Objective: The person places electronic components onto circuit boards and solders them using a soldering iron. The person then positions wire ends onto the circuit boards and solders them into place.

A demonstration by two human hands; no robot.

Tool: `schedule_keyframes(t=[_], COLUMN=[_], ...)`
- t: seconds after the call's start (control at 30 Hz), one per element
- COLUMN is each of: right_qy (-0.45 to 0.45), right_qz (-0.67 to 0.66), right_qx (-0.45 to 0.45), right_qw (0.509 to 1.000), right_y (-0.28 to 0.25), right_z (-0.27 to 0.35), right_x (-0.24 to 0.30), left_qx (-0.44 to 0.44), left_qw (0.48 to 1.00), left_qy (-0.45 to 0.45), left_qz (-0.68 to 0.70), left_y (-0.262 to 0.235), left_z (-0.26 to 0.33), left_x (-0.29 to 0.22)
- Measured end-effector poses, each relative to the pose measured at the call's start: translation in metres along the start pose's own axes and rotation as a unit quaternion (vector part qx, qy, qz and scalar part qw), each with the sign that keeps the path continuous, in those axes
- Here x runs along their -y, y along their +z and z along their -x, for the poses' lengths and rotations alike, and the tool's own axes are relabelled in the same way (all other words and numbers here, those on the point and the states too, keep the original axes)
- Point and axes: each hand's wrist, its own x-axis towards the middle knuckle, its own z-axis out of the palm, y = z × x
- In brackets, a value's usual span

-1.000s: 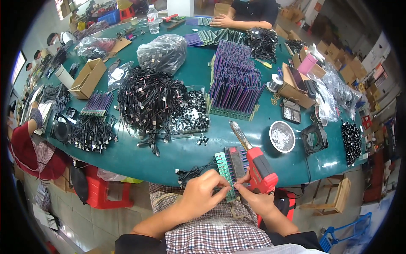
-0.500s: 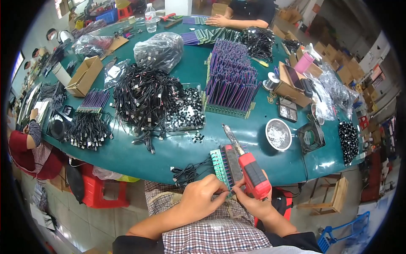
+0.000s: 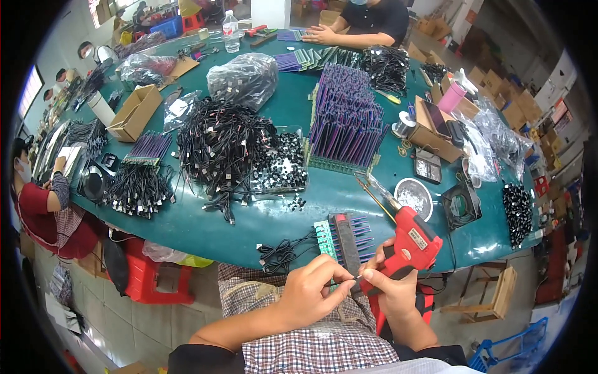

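My left hand (image 3: pixel 314 292) is closed in a pinch on a thin black cable (image 3: pixel 339 284), its end meeting my right fingertips. My right hand (image 3: pixel 397 294) grips a red and black soldering gun (image 3: pixel 416 242), its metal tip and thin brass tube slanting up and left over the table. Just beyond my fingers, at the table's near edge, lies a green circuit board strip (image 3: pixel 324 240). A dark bar (image 3: pixel 346 242) rests across it, and purple wires (image 3: pixel 362 232) stick out to the right. Coiled black cables (image 3: pixel 280 254) run to the strip's left side.
A metal bowl (image 3: pixel 413 198) stands beyond the gun, a small black fan (image 3: pixel 461 204) right of it. Farther back are stacked boards with purple wires (image 3: pixel 346 118), a tray of small black parts (image 3: pixel 289 159) and a heap of black cables (image 3: pixel 218 140). A person (image 3: pixel 374 25) sits opposite.
The soldering gun has swung to the right and turned, so its brass tube now shows. Both hands have shifted slightly right, still together at the cable end. The whole view has moved a little.
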Motion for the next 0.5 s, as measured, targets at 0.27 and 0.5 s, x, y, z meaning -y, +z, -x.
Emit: schedule_keyframes(t=[0.27, 0.5], right_qy=[-0.030, -0.089], right_qz=[0.047, 0.067], right_qx=[-0.036, -0.057], right_qw=[0.998, 0.992], right_y=[0.015, 0.016], right_z=[-0.007, -0.001], right_x=[0.001, -0.004], left_qx=[-0.019, -0.014], left_qw=[0.999, 0.969], left_qy=[-0.041, -0.106], left_qz=[0.029, 0.223], left_y=[-0.003, 0.015], left_z=[-0.006, 0.004], left_x=[0.003, 0.014])
